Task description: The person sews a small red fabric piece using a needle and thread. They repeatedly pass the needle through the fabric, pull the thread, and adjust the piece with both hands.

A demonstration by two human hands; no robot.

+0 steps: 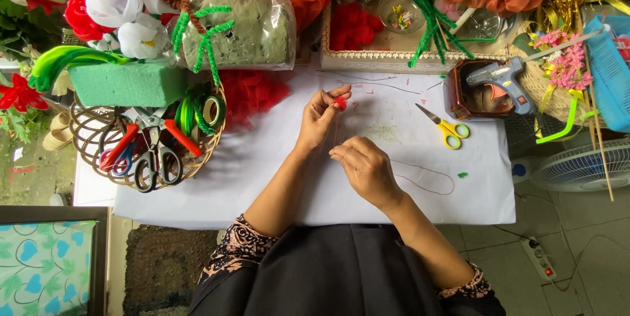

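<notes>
Left grip (319,118): fingertips pressed together on a small red pompom (340,102), held just above the white paper-covered counter (275,178). Right grip (363,166): fingers curled, pinching a thin red thread (336,133) that runs up to the pompom; exact contact point too fine to make out. Rest of the thread trailing right in a loose loop (433,181) over the paper.

Far left: red and white fabric flowers (111,11), partly cut off by the frame edge. Below them a green rectangular foam block (128,84) resting on a round woven wire basket (82,139) holding black-handled and red-handled scissors (152,155) and green tape rolls (197,112); lower contents hidden under the tools. Beside it a clear plastic bag of olive-green foam (249,34), no label readable, green pipe cleaners lying across it. Heap of red pompoms (252,93) just right of the basket. Middle top: shallow woven tray (367,60), contents half hidden by green stems. Right: yellow-handled scissors (446,129) flat on the paper, blue glue gun (502,80) resting in a dark brown box (459,103). Far right: blue plastic basket (607,73) and white fan (581,165), both cropped.
</notes>
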